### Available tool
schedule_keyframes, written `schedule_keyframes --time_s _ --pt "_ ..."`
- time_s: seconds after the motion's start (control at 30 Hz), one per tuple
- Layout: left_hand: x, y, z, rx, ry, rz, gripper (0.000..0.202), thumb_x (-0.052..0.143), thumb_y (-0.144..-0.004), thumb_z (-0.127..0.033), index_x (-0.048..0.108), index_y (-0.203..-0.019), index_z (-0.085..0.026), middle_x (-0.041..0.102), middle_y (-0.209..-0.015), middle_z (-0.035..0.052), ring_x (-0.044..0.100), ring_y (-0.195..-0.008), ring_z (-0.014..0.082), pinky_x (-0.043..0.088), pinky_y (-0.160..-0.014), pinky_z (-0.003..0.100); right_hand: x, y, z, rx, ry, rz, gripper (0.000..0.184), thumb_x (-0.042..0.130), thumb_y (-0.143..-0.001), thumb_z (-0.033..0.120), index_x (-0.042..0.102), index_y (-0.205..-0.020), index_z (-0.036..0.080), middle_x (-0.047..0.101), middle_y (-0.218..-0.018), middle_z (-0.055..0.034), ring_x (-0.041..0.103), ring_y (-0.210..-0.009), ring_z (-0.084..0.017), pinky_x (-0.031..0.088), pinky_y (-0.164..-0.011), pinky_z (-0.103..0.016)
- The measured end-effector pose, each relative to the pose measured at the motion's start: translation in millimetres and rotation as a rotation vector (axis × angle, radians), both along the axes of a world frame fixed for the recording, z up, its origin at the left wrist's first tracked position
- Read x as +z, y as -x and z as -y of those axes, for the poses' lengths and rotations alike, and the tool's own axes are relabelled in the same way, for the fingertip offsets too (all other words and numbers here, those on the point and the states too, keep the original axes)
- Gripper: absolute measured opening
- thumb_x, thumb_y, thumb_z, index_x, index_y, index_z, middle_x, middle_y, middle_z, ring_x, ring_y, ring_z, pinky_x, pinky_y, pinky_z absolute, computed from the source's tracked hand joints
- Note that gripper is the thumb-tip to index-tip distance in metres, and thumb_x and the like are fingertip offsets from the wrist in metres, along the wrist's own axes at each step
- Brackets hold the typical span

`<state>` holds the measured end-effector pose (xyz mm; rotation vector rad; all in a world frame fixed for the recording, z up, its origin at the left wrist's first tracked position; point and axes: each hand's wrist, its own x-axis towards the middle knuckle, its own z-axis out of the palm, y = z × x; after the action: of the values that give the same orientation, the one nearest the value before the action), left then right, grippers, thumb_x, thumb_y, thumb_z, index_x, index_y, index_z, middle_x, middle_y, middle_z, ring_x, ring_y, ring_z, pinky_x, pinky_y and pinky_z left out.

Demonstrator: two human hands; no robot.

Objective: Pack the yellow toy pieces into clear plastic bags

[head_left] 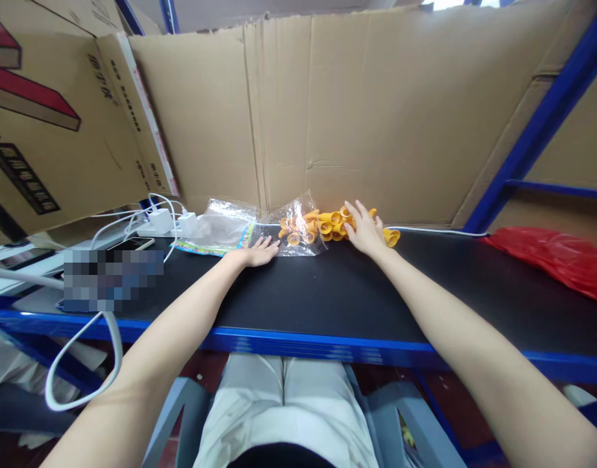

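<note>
A pile of small yellow-orange pieces with cup-shaped ends (331, 226) lies at the back of the black tabletop, against the cardboard. My right hand (367, 231) rests over the right part of this pile, its fingers spread; whether it grips any piece I cannot tell, but none is lifted. Part of the pile's left side shows through a clear plastic bag (298, 209). My left hand (262, 252) lies flat with fingers stretched out, close to the lower left of that bag. Left of it is another clear bag (227, 218) with a colourful printed edge.
White chargers (160, 221) and looping cables stand at the left, beside a phone (132, 244) and a blurred-out patch. A red plastic bag (551, 253) lies at the right. Cardboard (376, 117) walls the back; a blue metal rail (317, 344) forms the front edge.
</note>
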<state>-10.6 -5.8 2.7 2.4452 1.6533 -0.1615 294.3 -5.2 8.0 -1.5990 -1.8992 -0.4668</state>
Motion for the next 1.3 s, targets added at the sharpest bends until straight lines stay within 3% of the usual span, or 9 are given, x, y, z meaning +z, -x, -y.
schedule_keyframes --time_s 0.17,0.27,0.43,0.63,0.8,0.97,1.07,1.2,1.3 --pt "-3.9 3 -8 0.063 -0.07 -0.102 0.055 0.01 -0.089 -0.045 0.007 -0.142 -0.032 -0.002 -0.148 -0.0017 0.0 -0.136 0.0272 0.003 -0.102 0.062 -0.7 1 -4 0.0 -0.003 0.012 0.043 0.033 -0.086 0.029 0.042 -0.127 0.022 0.034 -0.14 -0.0096 0.042 -0.118 -0.029 0.025 -0.097 -0.058" --pt "-1.0 6 -7 0.075 -0.089 -0.13 0.054 0.013 -0.088 -0.042 0.012 -0.142 -0.033 0.0 -0.149 -0.0025 -0.001 -0.136 0.0279 -0.001 -0.1 0.065 0.2 2 -1 0.001 -0.04 -0.008 0.045 0.035 -0.084 0.026 0.041 -0.128 0.018 0.039 -0.136 -0.0127 0.041 -0.119 -0.029 0.027 -0.096 -0.055" --pt "5.3 12 -4 0.138 -0.134 -0.196 0.052 0.017 -0.088 -0.035 0.027 -0.139 -0.029 0.01 -0.149 0.0018 0.0 -0.136 0.0279 -0.007 -0.097 0.066 3.6 3 2 0.013 -0.008 0.035 0.051 0.036 -0.08 0.02 0.035 -0.132 0.019 0.027 -0.143 -0.0106 0.043 -0.117 -0.029 0.026 -0.096 -0.056" --pt "7.1 16 -3 0.18 -0.159 -0.192 0.051 0.022 -0.087 -0.036 0.037 -0.135 -0.028 0.017 -0.148 0.0023 0.006 -0.135 0.0331 -0.005 -0.097 0.067 3.1 1 -1 -0.088 -0.038 0.037 0.044 0.037 -0.081 0.022 0.045 -0.123 0.016 0.032 -0.141 -0.0133 0.044 -0.116 -0.03 0.017 -0.098 -0.06" --pt "4.1 19 -6 0.167 -0.18 -0.195 0.051 0.021 -0.087 -0.036 0.038 -0.134 -0.028 0.02 -0.148 0.0035 0.009 -0.135 0.03 -0.005 -0.099 0.064 6.1 -9 -5 -0.204 -0.129 0.025 0.032 0.036 -0.085 0.034 0.056 -0.098 0.013 0.059 -0.107 -0.0148 0.053 -0.097 -0.027 0.016 -0.096 -0.057" --pt "5.4 19 -6 0.165 -0.178 -0.196 0.05 0.023 -0.087 -0.036 0.043 -0.131 -0.025 0.025 -0.146 0.0048 0.013 -0.134 0.0313 -0.005 -0.1 0.063 11.4 -23 -6 -0.272 -0.08 -0.047 0.031 0.04 -0.082 0.042 0.053 -0.079 0.014 0.06 -0.083 -0.0107 0.054 -0.078 -0.022 0.027 -0.087 -0.047" --pt "8.3 18 -4 0.166 -0.168 -0.189 0.051 0.022 -0.087 -0.037 0.046 -0.128 -0.022 0.025 -0.146 0.0061 0.014 -0.134 0.0317 -0.004 -0.101 0.063 15.1 -26 -4 -0.264 -0.065 -0.162 0.025 0.045 -0.079 0.037 0.05 -0.087 0.014 0.06 -0.082 -0.0098 0.053 -0.077 -0.021 0.03 -0.083 -0.043" --pt "10.8 17 -2 0.181 -0.165 -0.172 0.056 0.018 -0.087 -0.047 0.047 -0.127 -0.019 0.027 -0.145 0.0086 0.015 -0.134 0.0303 -0.004 -0.101 0.061 20.0 -26 -1 -0.237 -0.052 -0.321 0.041 0.055 -0.07 0.027 0.046 -0.108 0.013 0.06 -0.093 -0.0129 0.055 -0.083 -0.024 0.035 -0.081 -0.041" --pt "11.3 18 -2 0.192 -0.195 -0.162 0.062 0.017 -0.086 -0.053 0.047 -0.126 -0.018 0.029 -0.143 0.0115 0.016 -0.134 0.0304 -0.005 -0.101 0.061 21.1 -27 -3 -0.182 -0.008 -0.455 0.035 0.058 -0.065 0.021 0.053 -0.099 0.014 0.059 -0.1 -0.0143 0.054 -0.092 -0.025 0.04 -0.082 -0.038"
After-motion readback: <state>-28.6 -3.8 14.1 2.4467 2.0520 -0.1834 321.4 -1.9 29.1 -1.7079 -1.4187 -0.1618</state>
